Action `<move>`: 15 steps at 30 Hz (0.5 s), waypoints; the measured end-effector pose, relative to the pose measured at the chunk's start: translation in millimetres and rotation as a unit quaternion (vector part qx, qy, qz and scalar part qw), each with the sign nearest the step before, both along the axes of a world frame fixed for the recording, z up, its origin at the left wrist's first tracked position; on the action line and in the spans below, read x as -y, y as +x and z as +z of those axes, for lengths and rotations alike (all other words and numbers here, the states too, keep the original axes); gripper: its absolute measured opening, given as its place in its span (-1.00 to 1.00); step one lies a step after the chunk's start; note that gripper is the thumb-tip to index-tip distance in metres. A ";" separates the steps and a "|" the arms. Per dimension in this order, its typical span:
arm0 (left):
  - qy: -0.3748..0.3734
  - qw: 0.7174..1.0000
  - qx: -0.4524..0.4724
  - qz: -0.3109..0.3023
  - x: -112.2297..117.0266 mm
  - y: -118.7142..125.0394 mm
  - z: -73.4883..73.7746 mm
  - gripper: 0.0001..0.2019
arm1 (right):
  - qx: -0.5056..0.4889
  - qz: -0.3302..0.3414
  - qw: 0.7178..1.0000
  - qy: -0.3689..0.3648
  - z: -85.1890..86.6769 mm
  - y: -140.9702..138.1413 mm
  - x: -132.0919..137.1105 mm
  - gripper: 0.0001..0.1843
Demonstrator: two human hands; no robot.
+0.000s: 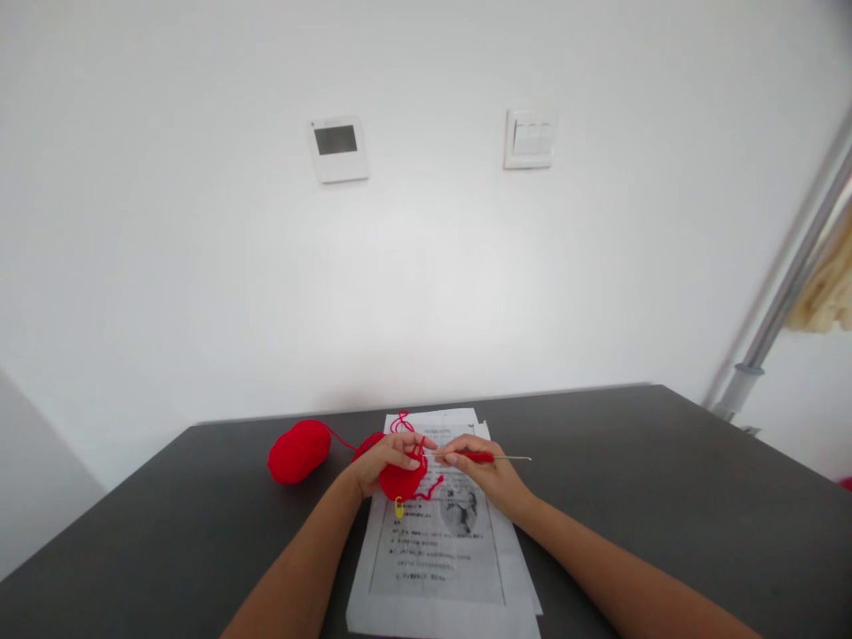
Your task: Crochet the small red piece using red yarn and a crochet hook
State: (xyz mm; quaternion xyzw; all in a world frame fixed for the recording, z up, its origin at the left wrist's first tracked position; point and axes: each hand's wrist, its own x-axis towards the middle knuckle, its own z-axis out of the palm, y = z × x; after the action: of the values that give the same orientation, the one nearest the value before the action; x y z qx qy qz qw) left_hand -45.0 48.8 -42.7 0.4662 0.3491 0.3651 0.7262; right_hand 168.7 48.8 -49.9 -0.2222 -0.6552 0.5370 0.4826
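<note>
My left hand (390,463) is closed on a red crochet piece (402,484), with a loop of yarn raised near its fingertips. A yellow stitch marker (399,508) hangs from the piece's lower edge, and a loose yarn tail lies to its right. In my right hand (483,466) is a crochet hook (480,457) with a red grip, pinched between thumb and fingers. One thin metal end points right; the other reaches toward the yarn at my left fingers. Whether its tip is inside a loop I cannot tell.
A red yarn ball (299,452) sits left of my hands, its strand running to the work. Printed sheets (439,568) lie beneath my hands on the dark table (599,479). Behind is a white wall with a thermostat panel (338,149) and a light switch (529,138).
</note>
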 end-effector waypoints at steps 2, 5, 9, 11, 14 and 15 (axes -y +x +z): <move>0.002 1.000 0.004 0.004 0.1 -0.8 -0.9 -0.57 | 0.010 0.001 1.000 0.012 2.0 1.0 0.3 -0.80; 0.009 1.000 0.008 0.016 0.8 -2.4 -0.8 -0.58 | 0.029 0.014 0.999 0.037 6.5 2.7 0.1 -0.82; 0.006 1.000 0.006 0.025 1.8 -3.2 1.5 -0.62 | 0.017 0.043 0.999 0.005 10.5 4.0 -0.9 -0.80; 0.007 1.000 -0.004 0.026 2.3 -2.3 3.0 -0.63 | 0.002 0.055 0.998 -0.035 10.9 4.4 -1.7 -0.76; 0.006 0.999 -0.039 0.030 3.5 1.3 4.8 -0.68 | -0.007 0.068 0.995 -0.071 10.1 4.6 -3.1 -0.73; 0.006 0.998 -0.049 0.033 4.0 3.2 5.2 -0.69 | -0.012 0.072 0.994 -0.078 9.5 4.4 -3.4 -0.72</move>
State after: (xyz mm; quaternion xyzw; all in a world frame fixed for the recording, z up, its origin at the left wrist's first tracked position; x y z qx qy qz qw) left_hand -41.7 44.8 -37.5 0.4762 0.3975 0.3679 0.6927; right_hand 173.1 52.2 -40.4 -0.2056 -0.6199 0.6223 0.4316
